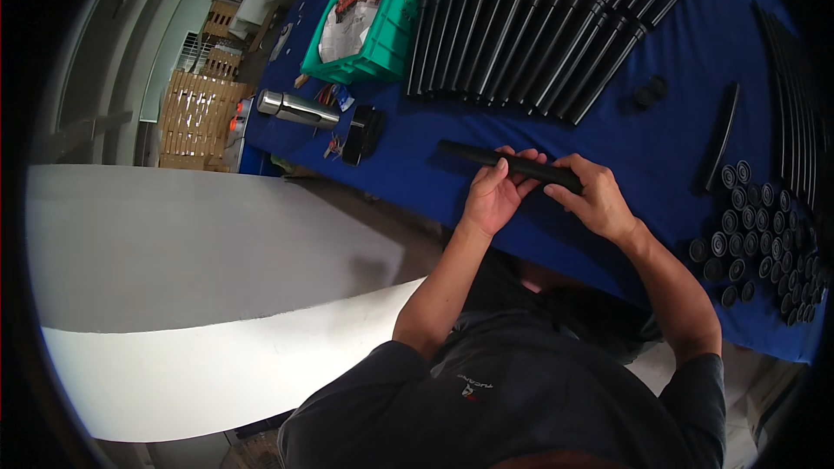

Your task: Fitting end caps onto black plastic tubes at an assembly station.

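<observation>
A black tube [469,153] lies across both my hands above the near edge of the blue-covered table. My left hand [496,194], palm up, has its fingers under the middle of the tube and its thumb against the near side. At the tube's right end, my right hand [598,198] wraps its fingers and thumb round it; whether a cap sits on that end is hidden by the hand. Beyond my hands, a row of similar black tubes [556,56] rests on the table. Many round black caps [749,219] lie grouped to my right.
A green crate [395,30] holding crumpled paper stands at the far left of the blue cloth [395,174]. Near it are a steel flask [300,109] and a black phone [354,146]. One loose tube [724,139] and more thin tubes [786,104] lie at the right.
</observation>
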`<state>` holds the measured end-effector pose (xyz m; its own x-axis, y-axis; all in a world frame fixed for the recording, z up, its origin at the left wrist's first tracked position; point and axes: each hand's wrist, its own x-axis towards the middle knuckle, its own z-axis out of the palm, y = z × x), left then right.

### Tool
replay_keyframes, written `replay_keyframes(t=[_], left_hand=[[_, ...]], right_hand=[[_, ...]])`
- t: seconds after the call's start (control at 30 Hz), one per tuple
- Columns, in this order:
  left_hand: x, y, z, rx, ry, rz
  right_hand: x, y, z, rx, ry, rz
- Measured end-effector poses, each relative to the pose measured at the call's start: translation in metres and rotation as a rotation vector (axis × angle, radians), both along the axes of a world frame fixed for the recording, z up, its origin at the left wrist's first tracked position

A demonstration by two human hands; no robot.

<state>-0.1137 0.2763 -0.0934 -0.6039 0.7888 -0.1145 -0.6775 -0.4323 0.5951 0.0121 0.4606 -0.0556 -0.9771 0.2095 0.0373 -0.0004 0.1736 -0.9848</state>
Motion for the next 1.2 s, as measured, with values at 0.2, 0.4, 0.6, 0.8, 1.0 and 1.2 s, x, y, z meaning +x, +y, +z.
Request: replay_keyframes(t=[0.2, 0.4, 0.6, 0.8, 1.0, 1.2], left_hand=[[0.0, 0.002, 0.002, 0.014, -0.009, -0.018], [-0.001, 0.0, 0.0, 0.023, -0.012, -0.015], [0.0, 0.002, -0.001, 0.006, -0.018, -0.022], [-0.001, 0.0, -0.003, 0.013, 0.001, -0.013], [-0.001, 0.001, -0.005, 0.018, -0.027, -0.015], [-0.005, -0.005, -0.007, 0.021, -0.019, -0.031]], right_hand=[[0.001, 0.0, -0.002, 0.091, 0.056, -0.01], [0.001, -0.003, -0.002, 0.403, 0.387, -0.115], [0.0, -0.004, -0.013, 0.409, 0.379, -0.142], [0.001, 0.001, -0.002, 0.082, 0.084, -0.034], [0.001, 0.003, -0.008, 0.357, 0.275, -0.09], [0.0, -0.001, -0.014, 0.484, 0.369, -0.084]])
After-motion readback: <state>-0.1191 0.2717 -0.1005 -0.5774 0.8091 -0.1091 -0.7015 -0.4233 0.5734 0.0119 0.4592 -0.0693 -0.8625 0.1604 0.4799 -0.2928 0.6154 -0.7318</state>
